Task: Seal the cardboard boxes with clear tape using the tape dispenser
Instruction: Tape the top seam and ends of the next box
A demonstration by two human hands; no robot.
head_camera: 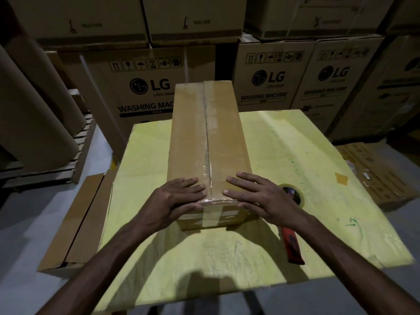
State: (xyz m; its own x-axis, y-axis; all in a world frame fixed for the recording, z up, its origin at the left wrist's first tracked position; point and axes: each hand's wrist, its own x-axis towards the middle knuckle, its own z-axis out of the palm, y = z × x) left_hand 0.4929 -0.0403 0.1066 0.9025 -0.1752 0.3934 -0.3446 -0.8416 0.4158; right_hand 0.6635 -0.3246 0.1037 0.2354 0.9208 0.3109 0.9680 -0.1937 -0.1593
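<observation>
Two palms down | left hand, right hand flat on box

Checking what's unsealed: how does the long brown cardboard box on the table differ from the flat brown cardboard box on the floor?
The long brown cardboard box has clear tape along its top seam; the flat brown cardboard box shows none. The long one sits on the yellow table under the left hand and right hand; the flat one lies untouched. Both are cardboard.

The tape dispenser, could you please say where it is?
Head view: the tape dispenser lies on the yellow table, right of the cardboard box, partly behind the right hand.
</observation>
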